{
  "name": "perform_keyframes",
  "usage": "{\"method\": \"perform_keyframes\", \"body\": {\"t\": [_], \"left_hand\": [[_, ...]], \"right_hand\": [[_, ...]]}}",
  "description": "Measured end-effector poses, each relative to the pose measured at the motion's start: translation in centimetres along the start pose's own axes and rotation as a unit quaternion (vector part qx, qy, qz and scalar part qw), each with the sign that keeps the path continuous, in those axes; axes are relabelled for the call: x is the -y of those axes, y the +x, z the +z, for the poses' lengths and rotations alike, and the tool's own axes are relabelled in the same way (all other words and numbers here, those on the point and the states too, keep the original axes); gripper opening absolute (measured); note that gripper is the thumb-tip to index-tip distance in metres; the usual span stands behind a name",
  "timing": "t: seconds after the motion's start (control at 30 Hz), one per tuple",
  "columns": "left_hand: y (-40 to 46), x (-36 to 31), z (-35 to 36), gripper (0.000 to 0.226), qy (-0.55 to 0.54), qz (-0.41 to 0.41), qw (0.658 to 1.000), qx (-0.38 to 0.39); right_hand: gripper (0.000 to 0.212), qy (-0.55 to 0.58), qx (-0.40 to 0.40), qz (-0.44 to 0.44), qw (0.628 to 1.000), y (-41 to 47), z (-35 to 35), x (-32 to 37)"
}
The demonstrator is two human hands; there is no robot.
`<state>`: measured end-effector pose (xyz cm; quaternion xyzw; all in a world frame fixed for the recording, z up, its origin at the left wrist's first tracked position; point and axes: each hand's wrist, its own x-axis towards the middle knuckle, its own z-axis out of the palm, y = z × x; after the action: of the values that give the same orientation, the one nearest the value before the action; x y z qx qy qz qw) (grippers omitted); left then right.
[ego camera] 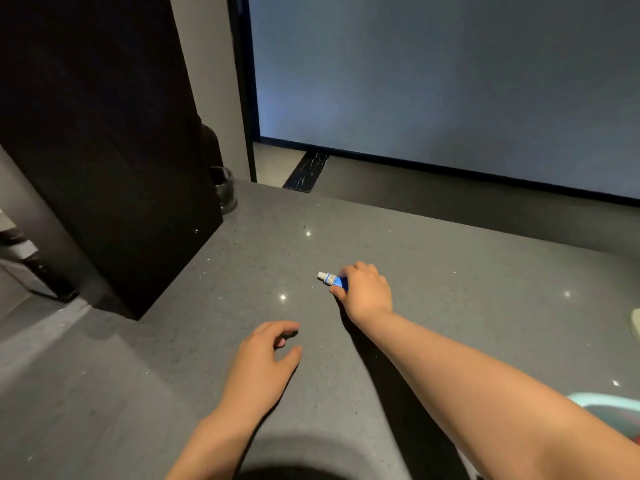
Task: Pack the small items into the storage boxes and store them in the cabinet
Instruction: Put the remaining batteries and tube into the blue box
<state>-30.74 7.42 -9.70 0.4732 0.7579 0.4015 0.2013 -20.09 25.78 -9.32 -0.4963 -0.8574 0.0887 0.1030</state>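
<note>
A small blue tube with a white cap point(330, 279) lies just above the grey speckled countertop point(450, 289), cap pointing left. My right hand point(365, 292) is stretched out over the middle of the counter with its fingers closed around the tube's blue body. My left hand point(266, 362) hovers nearer to me, low over the counter, fingers loosely curled and apart, holding nothing. No storage box is fully in view.
A tall dark cabinet panel point(110, 150) rises at the left. A clear glass point(225, 188) stands behind it by the wall. A teal-rimmed object point(609, 405) and a pale object point(635, 323) peek in at the right edge.
</note>
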Motion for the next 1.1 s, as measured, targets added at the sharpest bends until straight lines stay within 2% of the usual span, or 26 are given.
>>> {"method": "perform_keyframes", "body": {"t": [0.13,0.27,0.37,0.5,0.6,0.7,0.8,0.9,1.03,1.1], "left_hand": [[0.3,-0.8,1.0,0.03,0.001,0.003,1.0,0.011],[-0.8,-4.2,2.1,0.03,-0.012,0.02,0.999,0.027],[-2.4,-8.6,3.2,0.028,-0.031,0.088,0.995,0.033],[-6.1,-15.7,6.0,0.027,-0.052,0.183,0.979,0.079],[-9.8,-19.2,9.0,0.03,-0.064,0.224,0.965,0.119],[-12.7,-20.3,11.6,0.03,-0.025,0.244,0.963,0.109],[-13.7,-20.2,12.6,0.029,-0.025,0.226,0.97,0.084],[-14.2,-20.5,12.6,0.03,-0.02,0.214,0.974,0.069],[-15.8,-21.2,12.4,0.031,-0.006,0.202,0.975,0.088],[-16.8,-21.3,12.2,0.032,0.013,0.204,0.974,0.097]], "right_hand": [[0.028,0.022,0.01,-0.014,1.0,-1.0,-2.7,-0.8],[0.023,0.108,-0.031,0.015,0.994,-3.9,-10.7,-3.2],[0.022,0.118,-0.074,0.029,0.99,-9.3,-17.2,-7.1],[0.024,0.15,-0.107,0.088,0.979,-20.1,-22.8,-13.7],[0.023,0.173,-0.099,0.129,0.971,-26.8,-23.4,-17.3],[0.026,0.15,-0.047,0.148,0.976,-31.9,-22.2,-19.7],[0.025,0.126,0.03,0.129,0.983,-34.8,-21.0,-20.7],[0.024,0.047,0.096,0.085,0.991,-35.2,-19.9,-20.5],[0.028,-0.035,0.077,0.057,0.995,-34.5,-19.4,-20.2],[0.031,-0.019,0.063,0.062,0.996,-34.7,-19.7,-20.5]]}}
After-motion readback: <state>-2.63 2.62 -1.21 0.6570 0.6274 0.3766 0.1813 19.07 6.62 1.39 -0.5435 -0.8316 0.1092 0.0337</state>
